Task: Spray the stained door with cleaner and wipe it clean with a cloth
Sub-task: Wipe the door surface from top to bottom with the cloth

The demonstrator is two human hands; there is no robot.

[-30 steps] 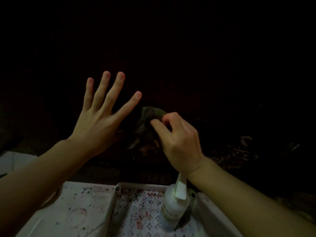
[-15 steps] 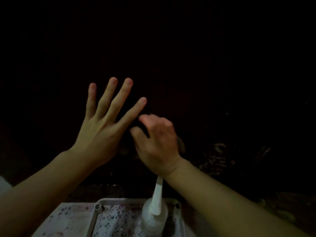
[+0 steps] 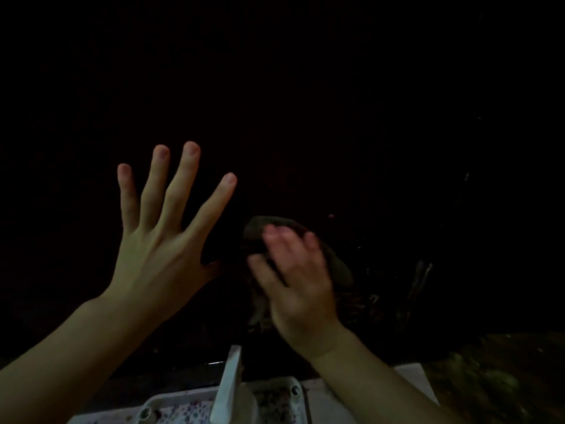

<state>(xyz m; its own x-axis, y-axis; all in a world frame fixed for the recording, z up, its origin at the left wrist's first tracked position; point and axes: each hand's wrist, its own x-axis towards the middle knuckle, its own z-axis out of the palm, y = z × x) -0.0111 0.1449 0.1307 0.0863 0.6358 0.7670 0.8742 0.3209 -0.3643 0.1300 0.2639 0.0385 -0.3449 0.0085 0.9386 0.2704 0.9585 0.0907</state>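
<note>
While the left hand point(image 3: 159, 258) lies spread flat on the dark, dimly lit door point(image 3: 305, 117), the blurred right hand point(image 3: 298, 280) grips a crumpled dark cloth point(image 3: 336, 264) against it. Swinging low might topple the white plastic spray bottle point(image 3: 229, 390) below.
</note>
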